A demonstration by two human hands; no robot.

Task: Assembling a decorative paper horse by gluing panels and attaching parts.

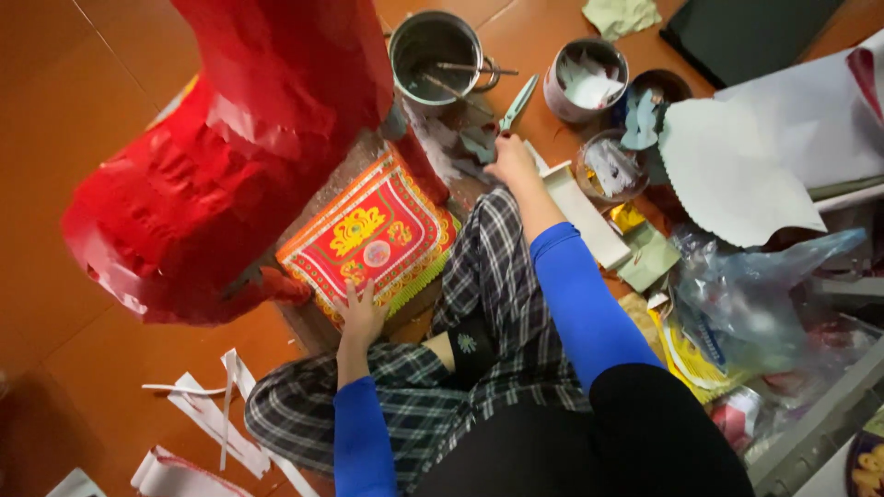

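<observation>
Pressing flat with its fingers spread apart, the left hand [359,317] rests on the near edge of a red decorated panel [373,235] patterned in yellow and green, gripping nothing. That panel lies tilted on a low surface just beyond the hand, and to the hand's left and above it rises a large red paper figure [230,147], its glossy crinkled skin touching the panel's far side. The right hand [511,161] reaches forward past the plaid-trousered knee [488,276], its fingers curled toward a small heap of pale paper scraps [470,143]; whether they pinch a scrap cannot be told, since the fingertips are hidden. Just beyond this hand stands a metal pot [435,46] with sticks in it, and a light green tool [518,101] lies just right of the pot. To the hand's right sit a white strip [585,216], a tin of paper pieces [587,81] and a small bowl [610,166]. Farther right lie white paper sheets [737,166] and a clear plastic bag [755,294]. White paper strips [212,419] lie on the orange floor [55,138] behind the left hand.
</observation>
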